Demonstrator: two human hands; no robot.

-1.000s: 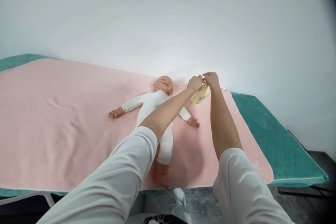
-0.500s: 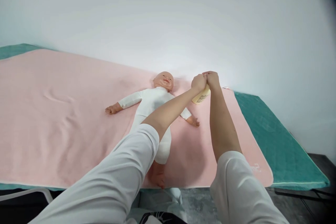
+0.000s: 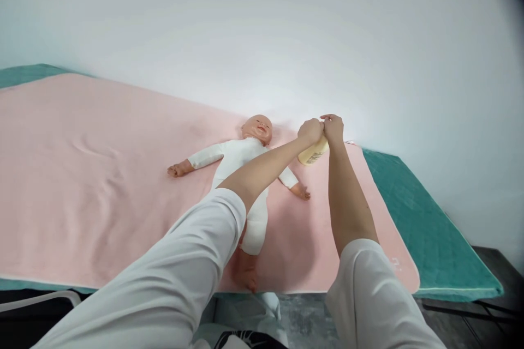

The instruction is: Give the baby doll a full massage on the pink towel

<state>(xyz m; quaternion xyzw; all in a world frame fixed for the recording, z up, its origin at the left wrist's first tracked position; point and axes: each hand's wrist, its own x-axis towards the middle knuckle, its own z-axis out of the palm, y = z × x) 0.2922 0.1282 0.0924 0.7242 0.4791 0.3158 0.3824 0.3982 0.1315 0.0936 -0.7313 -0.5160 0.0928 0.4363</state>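
A pale yellow bottle (image 3: 313, 154) with dark print stands tilted on the pink mat (image 3: 135, 174), to the right of the doll's head. My left hand (image 3: 311, 131) is closed around its upper part. My right hand (image 3: 333, 126) is at the bottle's top, touching my left hand, fingers bent; the top itself is hidden by my hands. The baby doll (image 3: 241, 155) in a white suit lies on its back with arms spread, its face up. My left forearm crosses above its body and covers part of it.
Green padding (image 3: 429, 229) shows past the mat's right end and at the far left. A pale wall (image 3: 262, 27) rises behind the bed. A white curved bar (image 3: 45, 299) is at the lower left.
The view has shifted slightly. My right hand's fingers have lifted and opened a little at the bottle's top, while my left hand keeps its hold.
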